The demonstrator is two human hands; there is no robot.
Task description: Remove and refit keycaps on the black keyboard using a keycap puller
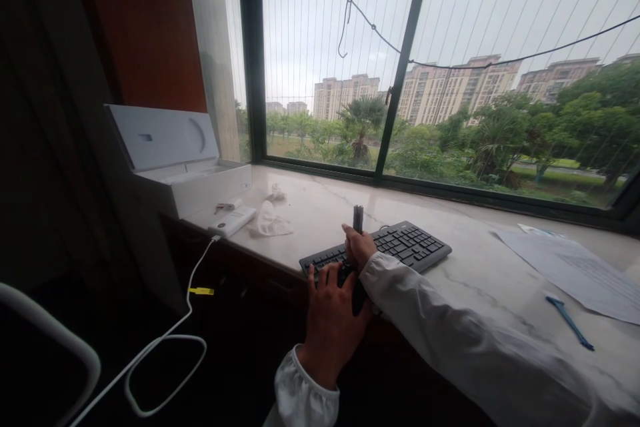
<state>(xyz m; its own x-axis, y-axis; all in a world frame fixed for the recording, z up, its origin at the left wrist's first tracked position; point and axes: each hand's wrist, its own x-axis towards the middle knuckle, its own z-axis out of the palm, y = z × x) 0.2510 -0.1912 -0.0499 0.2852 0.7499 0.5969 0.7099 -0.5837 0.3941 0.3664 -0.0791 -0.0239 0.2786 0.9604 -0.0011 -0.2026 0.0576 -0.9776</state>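
Note:
A black keyboard (417,243) lies at a slant on the marble-patterned counter, its near left part close to the front edge. My right hand (359,247) is closed around a narrow black brush-like tool (358,219) and stands over the middle of the keys. The tool's jagged top end sticks up above the fist; its exact kind is unclear. My left hand (333,307) rests on the keyboard's near left side, fingers spread over the keys and front edge. Its thumb side is in shadow, and both hands hide part of the keys.
An open white box (210,187) stands at the left. Before it lie a white power bank (234,220) with a white cable (190,303), and crumpled tissue (270,221). Paper sheets (565,267) and a thin blue tool (570,323) are at the right. A window runs behind.

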